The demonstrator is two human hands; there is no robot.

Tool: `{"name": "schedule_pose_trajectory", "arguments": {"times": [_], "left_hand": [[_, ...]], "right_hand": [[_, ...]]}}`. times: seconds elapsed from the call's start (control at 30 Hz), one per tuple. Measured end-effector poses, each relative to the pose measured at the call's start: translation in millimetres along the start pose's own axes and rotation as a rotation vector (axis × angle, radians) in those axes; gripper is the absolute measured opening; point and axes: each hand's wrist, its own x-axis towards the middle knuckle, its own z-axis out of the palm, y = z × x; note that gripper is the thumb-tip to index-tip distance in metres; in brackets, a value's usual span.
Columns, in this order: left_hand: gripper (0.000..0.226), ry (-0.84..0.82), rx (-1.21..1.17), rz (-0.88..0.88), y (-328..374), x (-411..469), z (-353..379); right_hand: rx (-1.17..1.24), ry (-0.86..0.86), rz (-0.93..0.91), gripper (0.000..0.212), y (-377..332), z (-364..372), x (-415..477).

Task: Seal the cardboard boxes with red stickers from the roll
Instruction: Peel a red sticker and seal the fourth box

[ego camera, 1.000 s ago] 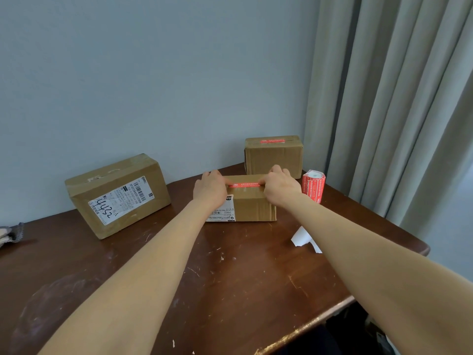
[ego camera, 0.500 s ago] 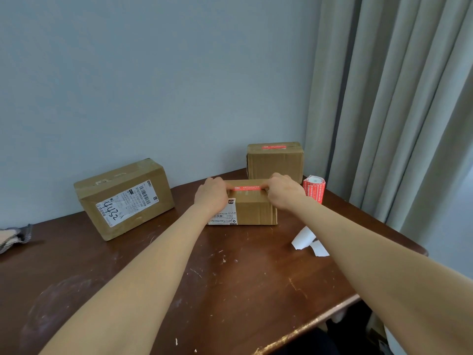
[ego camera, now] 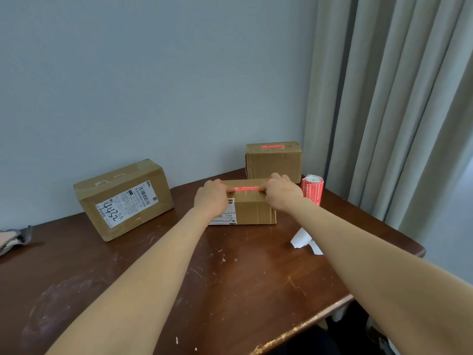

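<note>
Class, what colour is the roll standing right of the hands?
The roll is red with pale print and a white core; head view shows it.

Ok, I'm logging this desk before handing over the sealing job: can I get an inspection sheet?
Surface: brown wooden table, scratched and scuffed.
Job's things: middle box with a red sticker across its top; back box already bears one on top; left box shows none; sticker roll stands upright right of the middle box.
Clutter: white paper scraps near the right arm; cloth at the left edge.
Hands: left hand and right hand each hold one end of the red sticker on the middle box.
Cables: nothing seen.
Surroundings: plain wall behind, curtain at right.
</note>
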Motion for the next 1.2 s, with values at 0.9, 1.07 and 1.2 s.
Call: {"name": "schedule_pose_trajectory", "arguments": {"times": [0.9, 1.07, 1.2], "left_hand": [[0.066, -0.035, -0.583, -0.441, -9.1, -23.7, -23.9], [0.049, 0.041, -0.819, -0.431, -10.2, -8.2, -38.5], [0.044, 0.05, -0.921, -0.45, -5.4, -1.0, -50.4]], "right_hand": [[0.6, -0.078, 0.243, 0.049, 13.8, 14.6, -9.9], [0.781, 0.084, 0.308, 0.058, 24.0, -8.0, -5.7], [1.0, 0.105, 0.395, 0.055, 31.2, -22.7, -3.7]]}}
